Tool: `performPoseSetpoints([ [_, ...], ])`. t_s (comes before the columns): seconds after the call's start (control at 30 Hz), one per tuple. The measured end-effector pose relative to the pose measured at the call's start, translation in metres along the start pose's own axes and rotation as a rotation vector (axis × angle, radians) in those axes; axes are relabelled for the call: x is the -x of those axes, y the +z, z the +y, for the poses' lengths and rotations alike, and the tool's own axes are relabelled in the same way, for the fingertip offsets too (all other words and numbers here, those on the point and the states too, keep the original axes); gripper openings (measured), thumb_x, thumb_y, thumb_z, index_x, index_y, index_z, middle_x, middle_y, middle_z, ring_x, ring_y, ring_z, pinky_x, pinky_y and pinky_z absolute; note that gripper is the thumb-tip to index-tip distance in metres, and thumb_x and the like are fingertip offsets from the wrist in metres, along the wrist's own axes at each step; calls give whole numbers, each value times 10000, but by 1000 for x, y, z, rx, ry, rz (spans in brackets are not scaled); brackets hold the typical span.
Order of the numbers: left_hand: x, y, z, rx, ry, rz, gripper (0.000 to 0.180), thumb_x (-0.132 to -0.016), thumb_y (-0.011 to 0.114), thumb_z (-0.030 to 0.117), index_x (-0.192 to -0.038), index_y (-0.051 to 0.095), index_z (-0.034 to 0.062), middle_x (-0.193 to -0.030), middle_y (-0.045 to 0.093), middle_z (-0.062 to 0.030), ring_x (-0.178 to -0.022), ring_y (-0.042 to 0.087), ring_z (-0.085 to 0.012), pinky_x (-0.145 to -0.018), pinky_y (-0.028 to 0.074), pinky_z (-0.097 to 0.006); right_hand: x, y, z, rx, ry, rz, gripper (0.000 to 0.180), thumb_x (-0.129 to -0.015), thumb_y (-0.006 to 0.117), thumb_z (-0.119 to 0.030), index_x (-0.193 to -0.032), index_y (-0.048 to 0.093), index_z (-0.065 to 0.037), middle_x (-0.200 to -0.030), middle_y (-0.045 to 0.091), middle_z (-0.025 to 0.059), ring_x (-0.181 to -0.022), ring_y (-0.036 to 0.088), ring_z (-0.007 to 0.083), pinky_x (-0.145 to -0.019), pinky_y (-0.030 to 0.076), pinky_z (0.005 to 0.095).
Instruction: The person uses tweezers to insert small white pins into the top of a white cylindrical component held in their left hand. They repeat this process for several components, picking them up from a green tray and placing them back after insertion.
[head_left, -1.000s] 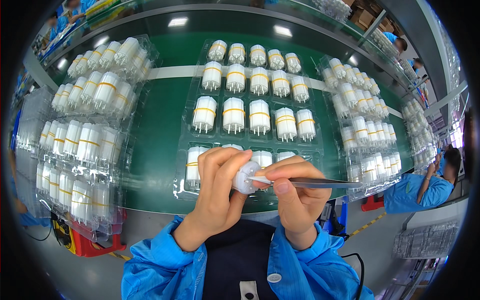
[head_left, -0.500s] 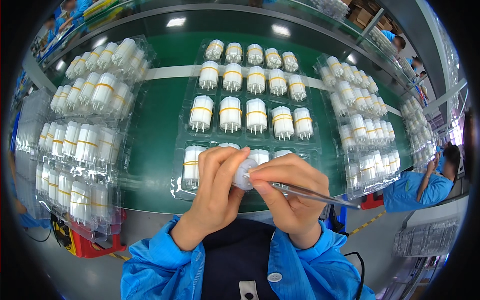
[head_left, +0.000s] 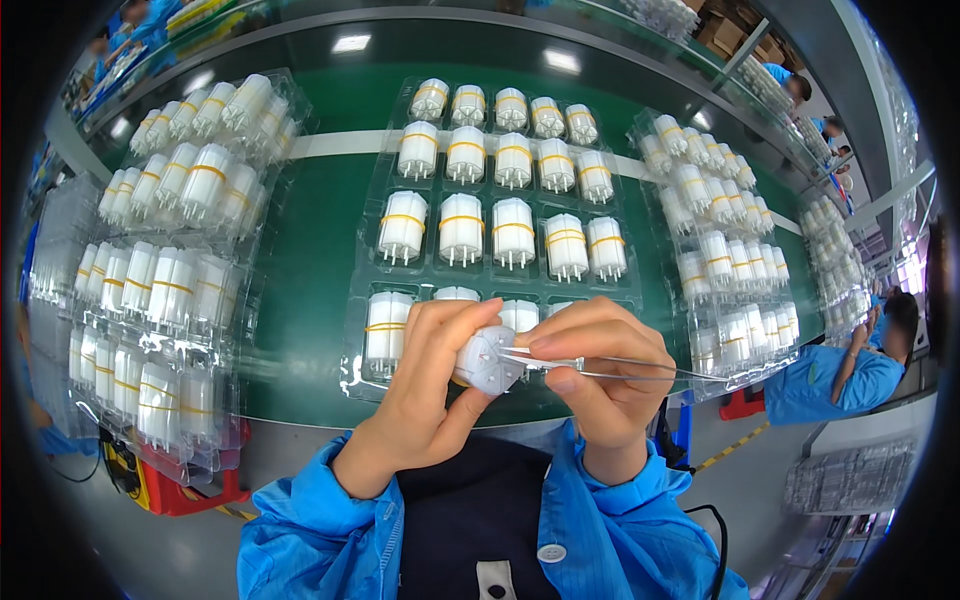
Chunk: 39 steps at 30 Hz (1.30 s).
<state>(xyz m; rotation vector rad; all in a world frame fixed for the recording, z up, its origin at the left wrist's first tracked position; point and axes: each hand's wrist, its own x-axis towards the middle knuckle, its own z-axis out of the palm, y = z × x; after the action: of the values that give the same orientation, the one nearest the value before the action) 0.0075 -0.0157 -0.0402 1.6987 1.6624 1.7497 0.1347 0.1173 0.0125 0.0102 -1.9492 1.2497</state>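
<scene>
My left hand (head_left: 425, 395) grips a white cylindrical part (head_left: 485, 357); at its 3 o'clock, my right hand (head_left: 605, 385) pinches tweezers (head_left: 640, 368) touching it.

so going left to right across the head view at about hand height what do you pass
stacked clear trays of white parts → left hand → white cylindrical part held in it → right hand holding tweezers → right-side tray of white parts → a co-worker in a blue coat
</scene>
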Motion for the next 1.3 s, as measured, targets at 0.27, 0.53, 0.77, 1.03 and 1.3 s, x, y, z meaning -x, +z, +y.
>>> performPoseSetpoints([
  [0.27, 0, -2, 2, 26, -30, -24, 664, -739, 681, -43, -1361, 449, -35, -1215, 512, -200, -1061, 495, -367, -923, 409, -425, -2, 0, 3, 21, 1, -22, 201, -744, 744, 16, -944, 728, 13, -905, 723, 149, -828, 704, 261, -717, 561, 325],
  [0.53, -1, -4, 0, -65, 18, -54, 600, -793, 683, 10, -1342, 450, -49, -1173, 508, -193, -1060, 524, -294, -909, 443, -365, 1, 1, 4, -35, 31, 14, 168, -764, 727, 26, -931, 721, 15, -898, 724, 157, -827, 704, 250, -724, 555, 316],
  [0.77, -1, -4, 0, -91, 51, -30, 575, -792, 688, 26, -1319, 467, -46, -1157, 528, -195, -1046, 522, -308, -901, 444, -382, 8, 7, 5, -138, 122, 110, 142, -797, 703, 40, -939, 709, 26, -880, 718, 159, -789, 688, 220, -708, 538, 299],
  [1.03, -2, 0, 2, -147, 62, 20, 674, -664, 699, -69, -1308, 503, -29, -1172, 517, -195, -1033, 499, -370, -897, 418, -426, 4, 10, 2, -47, 122, 90, 126, -816, 694, 42, -941, 707, 34, -850, 700, 143, -757, 664, 181, -661, 511, 262],
  [1.3, -3, -1, 5, -168, 88, 16, 667, -643, 697, -83, -1285, 528, -30, -1148, 530, -193, -1025, 506, -367, -889, 424, -427, 8, 9, 4, -70, 134, 115, 126, -798, 723, 29, -923, 711, 26, -843, 696, 140, -718, 658, 178, -618, 508, 264],
])
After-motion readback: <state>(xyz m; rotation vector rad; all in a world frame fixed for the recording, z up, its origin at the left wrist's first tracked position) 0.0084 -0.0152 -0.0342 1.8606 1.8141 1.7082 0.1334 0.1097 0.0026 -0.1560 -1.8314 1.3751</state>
